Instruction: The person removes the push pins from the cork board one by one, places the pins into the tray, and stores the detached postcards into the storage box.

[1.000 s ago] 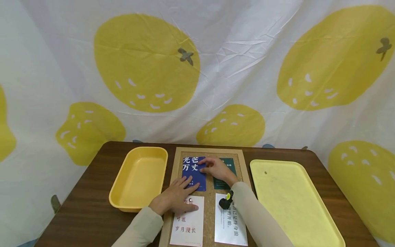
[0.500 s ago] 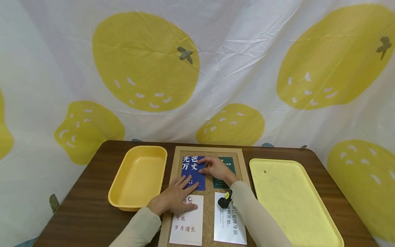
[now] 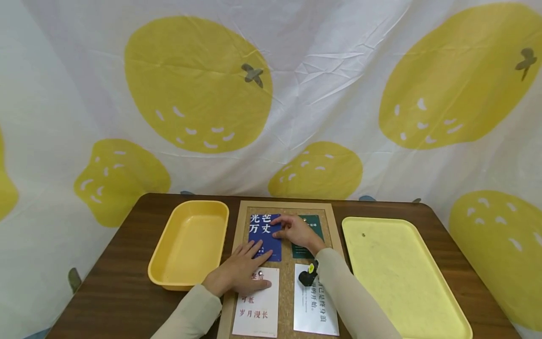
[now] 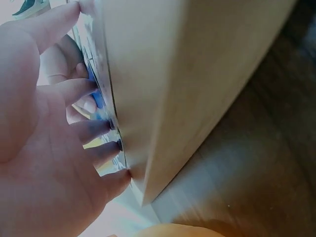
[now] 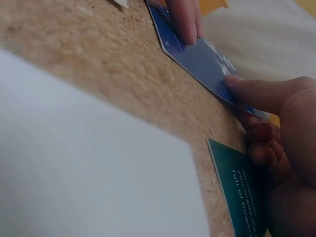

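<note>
A blue card [image 3: 271,249] with white characters lies at the upper left of a framed cork board [image 3: 287,282]. My left hand [image 3: 239,273] rests with spread fingers across its lower part; the thumb lies over a white card [image 3: 256,325] with red characters below. In the left wrist view, the fingers [image 4: 79,89] of that hand reach the board's face. My right hand [image 3: 298,233] pinches the blue card's right side. The right wrist view shows its thumb on the blue card [image 5: 202,64] and curled fingers [image 5: 261,153] at the edge, near a green card [image 5: 237,192].
A deep yellow bin [image 3: 190,245] stands left of the board. To the right lies a pale yellow tray [image 3: 402,278] with one small pin [image 3: 363,235] on it. Another white card [image 3: 305,315] is under my right forearm. A lemon-patterned cloth [image 3: 288,94] hangs behind the brown table [image 3: 106,287].
</note>
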`<state>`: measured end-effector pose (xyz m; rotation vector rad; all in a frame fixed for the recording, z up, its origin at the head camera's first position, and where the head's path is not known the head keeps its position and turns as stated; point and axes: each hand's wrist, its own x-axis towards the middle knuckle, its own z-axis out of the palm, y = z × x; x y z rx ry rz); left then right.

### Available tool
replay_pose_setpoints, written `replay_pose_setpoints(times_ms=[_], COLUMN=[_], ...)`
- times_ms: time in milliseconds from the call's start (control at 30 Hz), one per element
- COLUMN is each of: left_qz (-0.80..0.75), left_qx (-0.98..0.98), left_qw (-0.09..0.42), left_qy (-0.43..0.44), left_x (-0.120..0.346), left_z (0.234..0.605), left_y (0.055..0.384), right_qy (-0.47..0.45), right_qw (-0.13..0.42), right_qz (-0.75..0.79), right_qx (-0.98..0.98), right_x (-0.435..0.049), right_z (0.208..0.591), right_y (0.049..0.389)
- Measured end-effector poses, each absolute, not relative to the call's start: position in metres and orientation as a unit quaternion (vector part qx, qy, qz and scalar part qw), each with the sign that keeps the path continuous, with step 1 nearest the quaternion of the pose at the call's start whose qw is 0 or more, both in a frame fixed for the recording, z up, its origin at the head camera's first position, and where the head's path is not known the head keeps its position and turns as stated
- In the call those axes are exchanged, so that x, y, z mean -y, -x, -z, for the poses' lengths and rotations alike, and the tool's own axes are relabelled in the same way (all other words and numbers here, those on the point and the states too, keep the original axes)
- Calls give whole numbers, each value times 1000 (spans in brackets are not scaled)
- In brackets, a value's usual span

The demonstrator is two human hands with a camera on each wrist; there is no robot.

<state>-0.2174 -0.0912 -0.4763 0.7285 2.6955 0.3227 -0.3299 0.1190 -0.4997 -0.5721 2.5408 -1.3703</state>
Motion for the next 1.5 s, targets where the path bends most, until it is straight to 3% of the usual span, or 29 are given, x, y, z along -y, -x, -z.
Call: replay_pose_setpoints(times_ms=[433,933,1233,1500], left_qz=[-125,-185,-233,-265], left_qx=[-946,-931,-932,-939], left_qw=[146,52,8,-9], left_qy=[-260,-310,-276,-219], left_x=[88,100,123,168], left_z=[470,439,414,413], left_y=[215,208,207,204], right_qy=[207,190,174,174], right_qw=[88,97,97,104], right_qz=[469,474,475,478], right_qx=[-854,-854,-857,-855], right_x=[-118,-120,-121,-120], right_z=[500,501,500,498], right_y=[331,331,332,330])
